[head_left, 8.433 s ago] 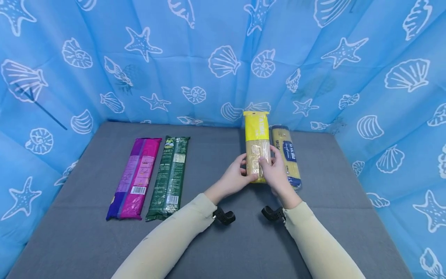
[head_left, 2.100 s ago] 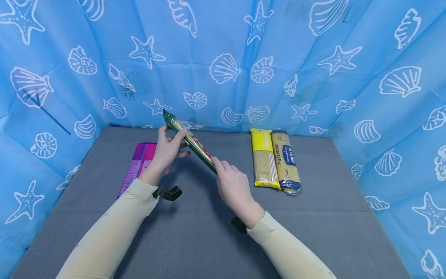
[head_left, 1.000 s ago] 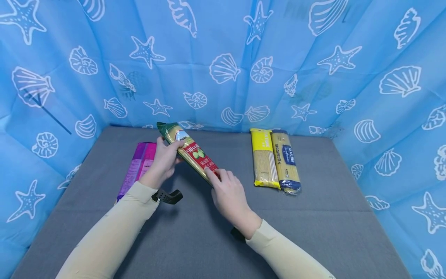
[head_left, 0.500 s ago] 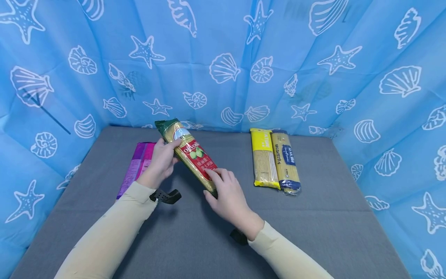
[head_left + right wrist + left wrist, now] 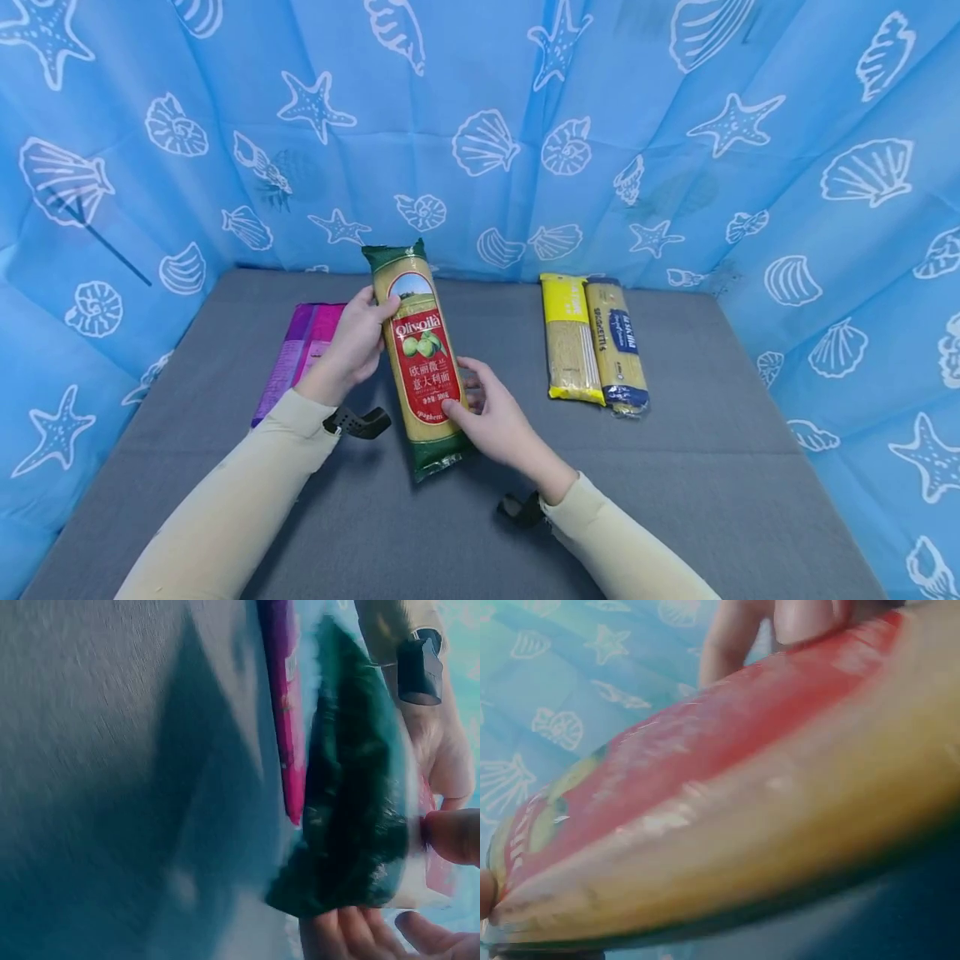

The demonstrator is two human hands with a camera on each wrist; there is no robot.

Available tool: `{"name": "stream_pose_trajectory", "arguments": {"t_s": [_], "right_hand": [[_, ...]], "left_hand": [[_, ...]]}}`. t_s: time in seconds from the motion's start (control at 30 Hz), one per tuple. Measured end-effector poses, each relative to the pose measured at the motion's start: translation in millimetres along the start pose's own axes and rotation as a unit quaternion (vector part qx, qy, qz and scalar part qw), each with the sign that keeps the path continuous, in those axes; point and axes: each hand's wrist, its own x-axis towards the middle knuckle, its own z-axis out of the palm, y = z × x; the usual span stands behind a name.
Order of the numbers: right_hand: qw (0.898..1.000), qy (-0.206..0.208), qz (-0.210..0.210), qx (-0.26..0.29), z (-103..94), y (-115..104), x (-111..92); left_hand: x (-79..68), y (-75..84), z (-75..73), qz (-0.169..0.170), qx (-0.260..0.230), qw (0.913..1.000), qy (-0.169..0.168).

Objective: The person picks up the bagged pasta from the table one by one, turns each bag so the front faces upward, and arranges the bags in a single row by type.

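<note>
Both hands hold a green-ended spaghetti packet (image 5: 422, 333) above the table in the head view, its red label facing up and its long side slightly slanted. My left hand (image 5: 351, 343) grips its upper left edge, thumb on the front. At the lower right edge my right hand (image 5: 498, 417) holds it, thumb on the label and fingers at the side and behind. The left wrist view is filled by the packet's red and yellow face (image 5: 727, 795). In the right wrist view the packet's dark green end (image 5: 352, 780) rests between thumb and fingers (image 5: 345, 934).
A pink and purple packet (image 5: 288, 362) lies on the grey table (image 5: 465, 533) at left, partly behind the left hand. Side by side at right lie a yellow spaghetti packet (image 5: 572, 342) and a blue-ended spaghetti packet (image 5: 617, 346). A blue shell-patterned curtain (image 5: 480, 75) surrounds the back and sides.
Earlier the yellow packet was in both hands; now it lies beside the blue-ended one. The green packet has been lifted, turned from back to front, and swung more upright with its label facing up.
</note>
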Motion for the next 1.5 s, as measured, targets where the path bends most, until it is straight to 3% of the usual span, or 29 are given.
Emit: {"name": "stream_pose_trajectory", "arguments": {"t_s": [0.17, 0.3, 0.4, 0.53, 0.67, 1.0, 1.23, 1.5], "right_hand": [[0.999, -0.026, 0.022, 0.034, 1.7, 6, -1], [0.998, -0.032, 0.027, 0.044, -2.3, -14, -8], [0.997, -0.027, 0.038, 0.056, -3.2, -15, -10], [0.997, -0.006, 0.033, 0.063, 0.4, 9, -5], [0.997, 0.022, 0.015, 0.066, 1.4, 17, -4], [0.993, 0.086, 0.034, 0.08, -4.0, 17, -1], [0.986, 0.127, 0.049, 0.096, -11.4, 22, 2], [0.979, 0.155, 0.054, 0.124, -27.5, 26, 8]], "left_hand": [[0.7, -6.0, 5.8, -0.005, 0.038, 0.9991, -0.02], [1.1, -11.5, 7.5, -0.009, 0.091, 0.9955, -0.024], [1.8, -17.3, 8.3, -0.003, 0.123, 0.9919, -0.031], [2.6, -23.9, 9.9, 0.013, 0.165, 0.9854, -0.038], [2.0, -26.9, 10.6, 0.019, 0.2, 0.9786, -0.046], [-1.9, -41.6, 20.5, 0.021, 0.225, 0.9699, -0.091], [-10.3, -62.7, 36.9, 0.012, 0.226, 0.9676, -0.111], [-18.2, -92.4, 55.4, 0.027, 0.237, 0.9626, -0.129]]}}
